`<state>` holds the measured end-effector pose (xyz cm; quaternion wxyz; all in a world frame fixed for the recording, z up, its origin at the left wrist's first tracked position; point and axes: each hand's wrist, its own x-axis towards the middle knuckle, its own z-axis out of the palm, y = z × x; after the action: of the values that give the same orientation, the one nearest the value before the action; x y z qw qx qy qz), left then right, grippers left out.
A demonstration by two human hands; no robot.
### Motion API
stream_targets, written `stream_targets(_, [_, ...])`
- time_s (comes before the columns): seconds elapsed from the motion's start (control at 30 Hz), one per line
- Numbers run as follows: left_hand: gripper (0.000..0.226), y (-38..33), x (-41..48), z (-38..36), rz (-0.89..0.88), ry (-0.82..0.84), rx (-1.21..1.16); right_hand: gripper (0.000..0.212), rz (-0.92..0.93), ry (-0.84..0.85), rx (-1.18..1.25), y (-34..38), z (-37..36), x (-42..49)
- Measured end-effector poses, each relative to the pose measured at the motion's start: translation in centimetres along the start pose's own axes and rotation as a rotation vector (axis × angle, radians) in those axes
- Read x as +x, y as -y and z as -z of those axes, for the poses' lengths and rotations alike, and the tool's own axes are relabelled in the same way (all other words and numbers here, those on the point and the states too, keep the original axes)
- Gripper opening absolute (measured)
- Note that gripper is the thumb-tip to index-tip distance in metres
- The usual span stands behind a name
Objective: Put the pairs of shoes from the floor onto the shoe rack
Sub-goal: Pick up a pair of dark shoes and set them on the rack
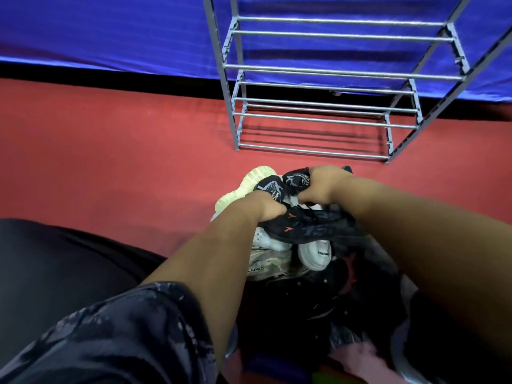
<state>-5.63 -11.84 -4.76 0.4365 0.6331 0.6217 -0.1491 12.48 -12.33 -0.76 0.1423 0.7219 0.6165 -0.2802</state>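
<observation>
Gripping a pair of black shoes [313,227], the person's left hand [266,206] and right hand [324,187] curl tight round them just above a heap of other shoes [315,254] on the red floor [110,162]. The shoe rack [318,117] beyond shows no shoes on its bars, so nearly the whole task appears to remain.

Bare red floor [124,162] toward shoe rack [318,112]; shelves apparently unoccupied.
</observation>
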Motion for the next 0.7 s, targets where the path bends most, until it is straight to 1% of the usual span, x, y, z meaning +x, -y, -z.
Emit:
stream_targets(0.03, [0.044, 0.0, -0.3, 0.2, 0.003, 0.0, 0.011, 0.039, -0.009, 0.013, 0.012, 0.3, 0.3, -0.3])
stream_targets(0.13, [0.044, 0.1, -0.4, 0.2, -0.004, -0.029, 0.016, 0.043, -0.043, 0.004, 0.04, 0.6, -0.1, -0.7])
stream_targets(0.23, [0.061, 0.5, -0.2, -0.5, -0.01, -0.034, 0.038, 0.051, -0.023, -0.003, 0.049, -0.3, -2.1, -1.0])
stream_targets(0.3, [0.065, 0.8, 0.6, -1.1, 0.004, -0.031, -0.009, 0.056, -0.014, 0.006, 0.056, -1.2, -3.0, -1.0])
stream_targets(0.4, [0.063, 1.3, 1.6, -1.0, 0.034, -0.072, -0.154, 0.039, -0.021, 0.008, 0.13, -2.6, -3.1, -0.3])
stream_targets(0.43, [0.061, 1.6, 2.1, -0.9, 0.036, -0.099, -0.196, 0.037, -0.026, 0.001, 0.172, -3.0, -2.9, 0.2])
stream_targets(0.57, [0.039, 2.2, 2.9, 0.1, 0.022, -0.176, -0.311, 0.038, -0.036, -0.056, 0.341, -3.8, -2.0, 1.9])
stream_targets(0.63, [0.027, 2.2, 3.5, 0.8, 0.011, -0.214, -0.35, 0.039, -0.013, -0.114, 0.405, -3.9, -1.5, 3.1])
stream_targets(0.7, [0.019, 2.0, 3.7, 1.7, -0.02, -0.26, -0.382, 0.034, 0.025, -0.188, 0.443, -3.8, -1.2, 4.3])
